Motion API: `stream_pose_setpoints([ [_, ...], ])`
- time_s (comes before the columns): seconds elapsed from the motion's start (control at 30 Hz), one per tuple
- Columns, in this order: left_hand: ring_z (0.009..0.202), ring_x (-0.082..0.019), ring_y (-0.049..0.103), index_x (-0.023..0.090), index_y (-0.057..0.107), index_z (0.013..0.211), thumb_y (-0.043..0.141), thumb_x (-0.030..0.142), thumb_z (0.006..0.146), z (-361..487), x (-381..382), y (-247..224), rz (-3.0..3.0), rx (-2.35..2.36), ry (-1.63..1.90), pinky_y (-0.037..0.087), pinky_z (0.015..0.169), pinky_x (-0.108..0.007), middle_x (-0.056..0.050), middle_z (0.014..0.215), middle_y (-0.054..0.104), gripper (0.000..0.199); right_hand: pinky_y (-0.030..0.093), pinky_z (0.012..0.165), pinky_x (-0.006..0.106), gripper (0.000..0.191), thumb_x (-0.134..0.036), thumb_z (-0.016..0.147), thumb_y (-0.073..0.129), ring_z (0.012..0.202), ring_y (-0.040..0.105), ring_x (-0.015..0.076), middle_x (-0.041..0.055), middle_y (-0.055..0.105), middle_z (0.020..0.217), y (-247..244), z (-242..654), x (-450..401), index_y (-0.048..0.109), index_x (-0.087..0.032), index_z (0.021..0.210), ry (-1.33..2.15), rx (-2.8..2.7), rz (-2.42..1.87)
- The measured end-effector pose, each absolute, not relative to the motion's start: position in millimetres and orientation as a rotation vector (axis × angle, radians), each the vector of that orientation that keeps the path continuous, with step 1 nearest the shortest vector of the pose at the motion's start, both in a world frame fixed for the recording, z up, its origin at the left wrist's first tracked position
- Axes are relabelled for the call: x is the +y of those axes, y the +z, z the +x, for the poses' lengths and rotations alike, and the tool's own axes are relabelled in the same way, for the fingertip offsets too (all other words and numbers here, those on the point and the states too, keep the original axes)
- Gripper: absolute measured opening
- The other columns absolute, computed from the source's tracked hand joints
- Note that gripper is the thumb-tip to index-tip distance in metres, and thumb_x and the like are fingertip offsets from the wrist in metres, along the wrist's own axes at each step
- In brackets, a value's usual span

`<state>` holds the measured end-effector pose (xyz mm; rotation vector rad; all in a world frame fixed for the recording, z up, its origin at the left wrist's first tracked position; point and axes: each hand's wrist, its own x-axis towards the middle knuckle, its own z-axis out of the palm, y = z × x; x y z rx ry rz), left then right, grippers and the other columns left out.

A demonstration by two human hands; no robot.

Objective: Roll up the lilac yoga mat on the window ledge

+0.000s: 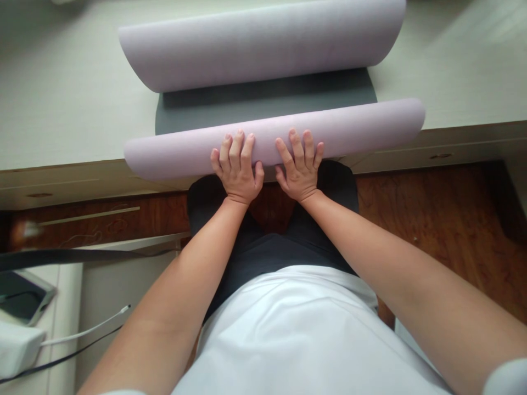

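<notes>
A mat, pale purple on one face and dark grey (267, 99) on the other, lies on the white table with both ends curled up. Its near curl (349, 129) runs along the table's front edge, and its far curl (263, 46) stands behind a strip of the grey face. My left hand (240, 170) rests on the near curl left of its middle, fingers spread. Just to the right, my right hand (300, 164) lies on the same curl, its fingers also apart. Neither hand is wrapped round the mat.
The white table (61, 109) spans the top of the view. At the lower left are a phone (24, 296), a white charger (18, 345) with a cable, and a dark strap. Brown wooden floor (432, 219) shows below the table edge.
</notes>
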<state>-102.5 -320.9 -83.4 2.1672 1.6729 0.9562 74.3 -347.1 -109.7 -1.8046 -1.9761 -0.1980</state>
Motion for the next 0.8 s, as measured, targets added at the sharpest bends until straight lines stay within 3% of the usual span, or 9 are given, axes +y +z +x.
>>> stream_pose_setpoints([
  [0.47,0.165,-0.028,0.013,0.028,0.053,0.158,0.041,0.066,0.099,-103,-316,-85,2.19,1.743,0.916,-0.004,0.136,-0.048,-0.004,0.168,0.04,0.071,0.004,0.128,0.068,0.07,-0.061,0.101,0.033,0.161,0.024,0.036,0.0146,0.044,0.163,-129,81,-336,0.056,-0.022,0.154,-0.299,-1.939,-1.748],
  [0.57,0.164,-0.031,0.013,0.026,0.053,0.158,0.042,0.068,0.098,-103,-316,-89,2.171,1.748,0.909,-0.008,0.135,-0.051,-0.006,0.168,0.04,0.074,0.005,0.128,0.068,0.069,-0.06,0.1,0.032,0.162,0.023,0.0359,0.0136,0.045,0.162,-128,81,-336,0.058,-0.023,0.153,-0.274,-1.941,-1.755],
  [0.8,0.164,-0.027,0.016,0.028,0.055,0.157,0.041,0.067,0.099,-103,-313,-87,2.223,1.742,0.93,-0.001,0.137,-0.044,-0.004,0.167,0.042,0.071,0.005,0.13,0.065,0.067,-0.054,0.101,0.033,0.163,0.021,0.0337,0.0144,0.044,0.163,-116,78,-335,0.055,-0.022,0.155,-0.246,-1.956,-1.774],
])
